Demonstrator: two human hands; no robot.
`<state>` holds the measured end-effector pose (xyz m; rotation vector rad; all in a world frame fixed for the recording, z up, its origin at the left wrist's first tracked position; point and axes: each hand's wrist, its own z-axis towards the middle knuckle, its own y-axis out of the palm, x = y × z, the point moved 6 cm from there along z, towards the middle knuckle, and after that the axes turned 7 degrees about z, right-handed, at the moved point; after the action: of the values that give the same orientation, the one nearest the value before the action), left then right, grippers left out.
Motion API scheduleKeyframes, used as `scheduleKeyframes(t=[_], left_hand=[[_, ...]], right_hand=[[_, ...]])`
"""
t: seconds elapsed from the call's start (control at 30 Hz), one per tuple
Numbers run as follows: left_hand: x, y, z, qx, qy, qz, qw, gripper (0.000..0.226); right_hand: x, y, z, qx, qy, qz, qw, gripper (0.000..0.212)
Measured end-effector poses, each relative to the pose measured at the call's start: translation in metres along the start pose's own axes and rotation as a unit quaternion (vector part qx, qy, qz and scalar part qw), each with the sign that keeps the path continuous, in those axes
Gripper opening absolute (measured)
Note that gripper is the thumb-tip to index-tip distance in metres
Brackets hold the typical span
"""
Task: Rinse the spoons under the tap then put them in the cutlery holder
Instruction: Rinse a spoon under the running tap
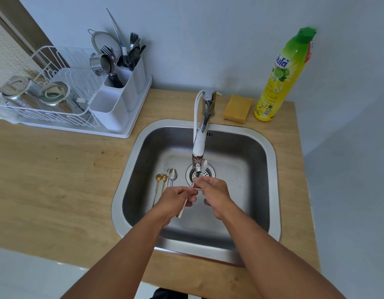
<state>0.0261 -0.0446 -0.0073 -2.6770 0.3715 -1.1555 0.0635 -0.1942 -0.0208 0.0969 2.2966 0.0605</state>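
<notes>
Both hands meet over the steel sink, just below the tap's nozzle. My left hand grips the handle of a pink spoon, whose handle end sticks out toward me. My right hand pinches the spoon's bowl end near the drain. Two gold spoons and a silver spoon lie on the sink floor left of the drain. The white cutlery holder stands on the dish rack's right end, with forks and spoons in its far compartments. Whether water runs is unclear.
A white dish rack with metal lids and a small pot stands on the wooden counter at the left. Behind the sink lie a yellow sponge and a green-yellow dish soap bottle.
</notes>
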Motion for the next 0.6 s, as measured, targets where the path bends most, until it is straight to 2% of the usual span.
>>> scheduleKeyframes(t=[0.13,0.27,0.43,0.6], left_hand=[[-0.009,-0.006,-0.007,-0.052,-0.024,0.057,0.997,0.026],[-0.009,-0.009,-0.007,-0.075,-0.047,0.062,0.994,0.027],[-0.001,-0.002,0.001,-0.066,-0.102,-0.027,0.992,0.035],[-0.001,0.010,0.003,-0.052,-0.118,-0.087,0.988,0.027]], right_hand=[[-0.002,-0.010,0.002,0.037,-0.001,0.022,0.999,0.012],[0.006,-0.009,-0.003,0.033,0.008,0.018,0.999,0.013],[0.014,0.001,-0.007,-0.018,0.002,0.041,0.999,0.014],[0.005,-0.011,-0.004,-0.006,-0.012,0.054,0.998,0.014]])
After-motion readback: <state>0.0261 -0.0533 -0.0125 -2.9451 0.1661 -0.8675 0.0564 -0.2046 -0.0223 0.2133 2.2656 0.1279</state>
